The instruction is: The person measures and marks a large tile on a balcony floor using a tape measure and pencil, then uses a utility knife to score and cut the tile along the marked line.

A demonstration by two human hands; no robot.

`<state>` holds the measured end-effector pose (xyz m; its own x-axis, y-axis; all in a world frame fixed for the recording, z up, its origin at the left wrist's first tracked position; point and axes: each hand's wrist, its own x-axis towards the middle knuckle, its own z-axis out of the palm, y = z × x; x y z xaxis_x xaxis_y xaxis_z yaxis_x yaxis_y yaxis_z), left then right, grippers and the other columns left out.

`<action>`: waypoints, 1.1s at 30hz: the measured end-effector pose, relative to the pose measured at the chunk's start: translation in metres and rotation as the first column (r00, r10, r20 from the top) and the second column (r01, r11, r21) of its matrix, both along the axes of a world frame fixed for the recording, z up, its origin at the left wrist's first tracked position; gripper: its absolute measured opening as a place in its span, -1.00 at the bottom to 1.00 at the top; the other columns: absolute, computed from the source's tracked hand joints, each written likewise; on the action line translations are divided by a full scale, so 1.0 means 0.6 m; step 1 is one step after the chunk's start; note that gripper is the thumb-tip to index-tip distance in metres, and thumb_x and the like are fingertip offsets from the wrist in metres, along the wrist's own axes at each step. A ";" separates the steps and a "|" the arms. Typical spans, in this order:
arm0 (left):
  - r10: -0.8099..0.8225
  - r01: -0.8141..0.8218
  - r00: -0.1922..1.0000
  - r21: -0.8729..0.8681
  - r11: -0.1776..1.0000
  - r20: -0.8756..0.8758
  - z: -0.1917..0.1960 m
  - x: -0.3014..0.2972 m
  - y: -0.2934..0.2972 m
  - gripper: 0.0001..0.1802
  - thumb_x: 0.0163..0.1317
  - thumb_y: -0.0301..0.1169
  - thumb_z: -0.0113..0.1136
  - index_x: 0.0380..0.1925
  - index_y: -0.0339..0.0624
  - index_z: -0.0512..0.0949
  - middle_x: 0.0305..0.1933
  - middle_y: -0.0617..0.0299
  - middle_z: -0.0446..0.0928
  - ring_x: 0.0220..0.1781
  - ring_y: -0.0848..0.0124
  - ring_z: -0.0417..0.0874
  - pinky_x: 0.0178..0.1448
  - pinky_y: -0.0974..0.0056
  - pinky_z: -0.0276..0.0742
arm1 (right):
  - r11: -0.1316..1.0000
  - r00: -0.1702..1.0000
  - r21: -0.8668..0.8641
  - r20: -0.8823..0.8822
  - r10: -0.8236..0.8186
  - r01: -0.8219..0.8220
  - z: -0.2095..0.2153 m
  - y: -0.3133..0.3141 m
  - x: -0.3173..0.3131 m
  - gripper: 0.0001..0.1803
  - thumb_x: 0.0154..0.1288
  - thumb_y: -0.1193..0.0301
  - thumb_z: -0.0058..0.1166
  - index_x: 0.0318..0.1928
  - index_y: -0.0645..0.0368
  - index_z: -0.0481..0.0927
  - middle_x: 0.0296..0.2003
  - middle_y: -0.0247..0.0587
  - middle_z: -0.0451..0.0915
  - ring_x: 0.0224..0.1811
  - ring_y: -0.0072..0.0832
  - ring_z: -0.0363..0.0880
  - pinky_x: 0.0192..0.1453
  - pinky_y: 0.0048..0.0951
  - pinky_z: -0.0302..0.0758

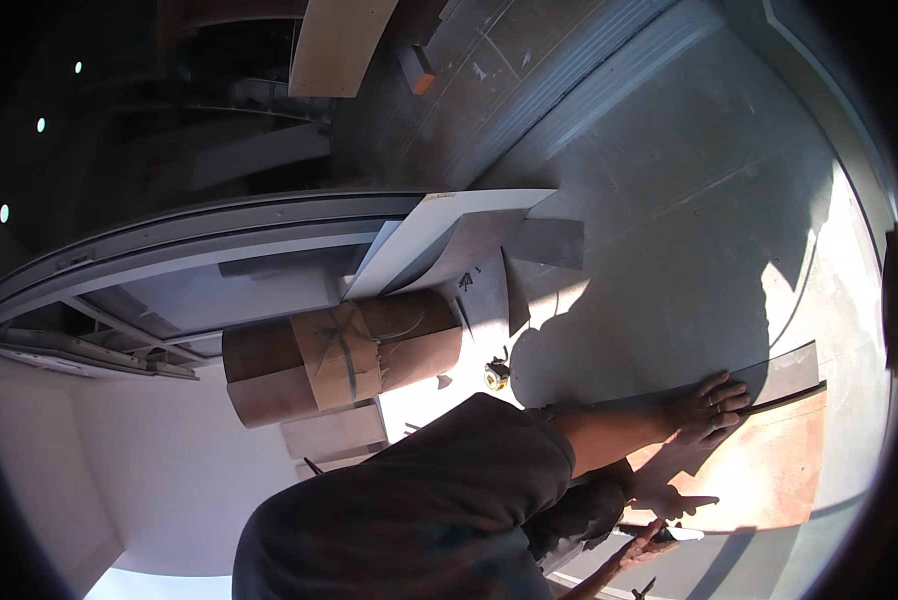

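Observation:
My left hand (pixel 711 408) lies flat with its fingers spread and a ring on one finger. Under it is a grey strip (pixel 791 371) along the upper edge of a reddish-brown sheet (pixel 784 460), part sunlit and part in shadow. Lower down, at the sheet's near edge, my right hand (pixel 641 550) is closed round a small dark tool (pixel 661 535); its kind is too unclear to name. A pointed shadow falls on the sheet above that hand. My dark-clothed leg (pixel 419 480) fills the lower middle and hides part of the sheet.
Left of my leg lies a thick brown roll (pixel 254 360) wrapped with a cardboard band (pixel 334 358). A yellow tape measure (pixel 496 375) rests on the floor. Loose thin panels (pixel 449 225) lean by a sliding-door frame (pixel 259 222). An orange-ended block (pixel 418 72) lies farther off.

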<state>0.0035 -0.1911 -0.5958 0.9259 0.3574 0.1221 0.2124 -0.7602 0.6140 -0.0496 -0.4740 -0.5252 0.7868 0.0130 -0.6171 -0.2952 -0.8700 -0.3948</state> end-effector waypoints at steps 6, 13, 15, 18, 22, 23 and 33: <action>-0.033 0.035 0.999 0.061 0.998 -0.033 0.008 0.000 0.005 -0.65 0.07 -0.34 0.14 -0.16 -0.13 0.28 0.28 0.00 0.32 0.45 0.07 0.14 0.52 -0.17 -0.19 | 0.993 0.999 0.122 0.030 -0.009 0.005 0.011 0.046 -0.036 -0.31 0.29 0.05 0.14 0.18 0.35 0.30 -0.22 0.02 0.50 -0.31 -0.26 0.52 -0.23 -0.32 0.49; -0.014 0.017 0.991 -0.028 0.999 0.129 0.004 0.000 0.005 -0.53 -0.02 -0.34 0.21 -0.08 -0.23 0.36 0.27 -0.02 0.31 0.45 0.04 0.13 0.52 -0.18 -0.19 | 1.000 0.998 -0.009 0.058 0.028 -0.028 0.060 0.066 -0.046 -0.37 0.33 0.04 0.07 0.09 0.38 0.34 -0.24 0.05 0.46 -0.26 -0.22 0.51 -0.20 -0.27 0.47; 0.006 -0.005 1.000 -0.099 0.995 0.016 0.017 0.002 -0.004 -0.50 0.02 -0.33 0.24 -0.02 -0.24 0.38 0.28 0.02 0.31 0.46 0.09 0.11 0.52 -0.16 -0.16 | 0.999 0.998 -0.037 0.062 -0.009 0.012 0.067 0.038 -0.050 -0.35 0.34 0.01 0.04 0.11 0.38 0.33 -0.21 0.08 0.46 -0.19 -0.19 0.51 -0.13 -0.25 0.49; 0.039 -0.038 0.999 -0.064 0.997 0.013 0.021 -0.004 -0.003 -0.52 0.06 -0.31 0.21 -0.01 -0.24 0.39 0.28 0.06 0.28 0.47 0.12 0.07 0.52 -0.13 -0.21 | 0.998 0.999 -0.058 0.024 -0.029 0.030 0.144 0.031 -0.046 -0.33 0.36 0.10 0.03 0.21 0.42 0.24 0.03 0.25 0.41 -0.08 -0.07 0.52 0.07 -0.18 0.48; -0.006 -0.006 0.994 -0.116 0.993 -0.108 0.057 -0.038 0.002 -0.52 0.11 -0.35 0.12 0.06 -0.23 0.34 0.25 0.03 0.24 0.41 0.11 0.15 0.51 -0.12 -0.17 | 0.959 0.983 0.231 0.036 -0.178 0.165 0.122 -0.068 -0.105 -0.34 0.37 0.15 0.02 0.25 0.39 0.17 -0.04 0.18 0.42 -0.30 -0.22 0.52 -0.18 -0.23 0.48; -0.009 0.001 0.997 -0.108 0.994 -0.075 0.060 -0.035 -0.004 -0.52 0.11 -0.37 0.11 0.06 -0.23 0.34 0.25 0.01 0.23 0.39 0.09 0.18 0.49 -0.15 -0.13 | 0.946 0.973 0.247 0.036 -0.227 0.211 0.127 -0.071 -0.117 -0.38 0.35 0.22 0.02 0.25 0.36 0.18 -0.19 0.05 0.45 -0.36 -0.34 0.47 -0.27 -0.29 0.45; -0.059 0.045 0.987 -0.095 0.994 -0.151 0.165 -0.371 -0.016 -0.64 0.12 -0.46 0.08 -0.04 -0.29 0.43 0.11 -0.07 0.41 0.19 0.03 0.44 0.25 0.02 0.34 | 0.923 0.965 0.320 0.076 -0.252 0.216 0.104 -0.163 -0.272 -0.39 0.26 0.27 0.02 0.19 0.44 0.24 -0.37 0.03 0.53 -0.47 -0.30 0.53 -0.35 -0.34 0.46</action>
